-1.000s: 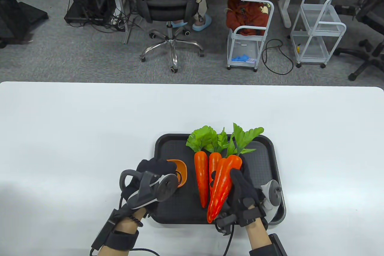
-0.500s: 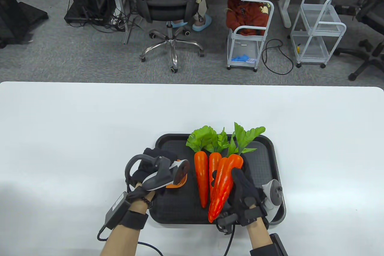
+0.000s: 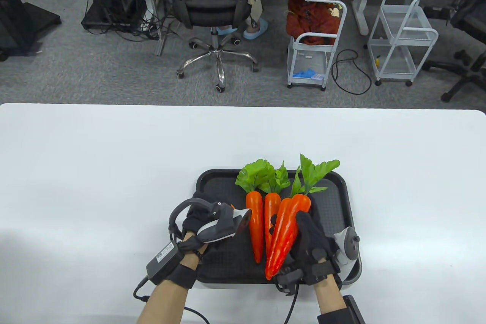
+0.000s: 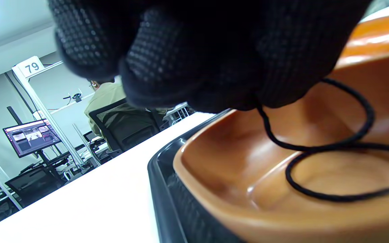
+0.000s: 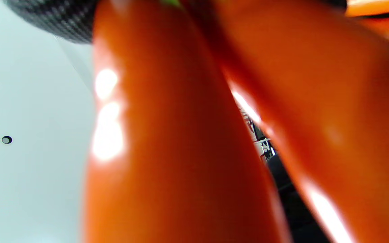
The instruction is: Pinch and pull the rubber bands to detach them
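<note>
Band (image 4: 329, 145) hangs from left fingertips (image 4: 282, 67).

Your left hand (image 3: 197, 221) is hovering low, its fingertips (image 4: 194, 67) bunching together in a pinch; your right hand (image 3: 311, 240) is curling upward, palm turned inward.

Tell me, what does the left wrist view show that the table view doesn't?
Only the left wrist view shows the black rubber band hanging from the left hand into the orange dish. Only the table view shows three carrots, one gripped by the right hand. Both show the black tray and white table.
</note>
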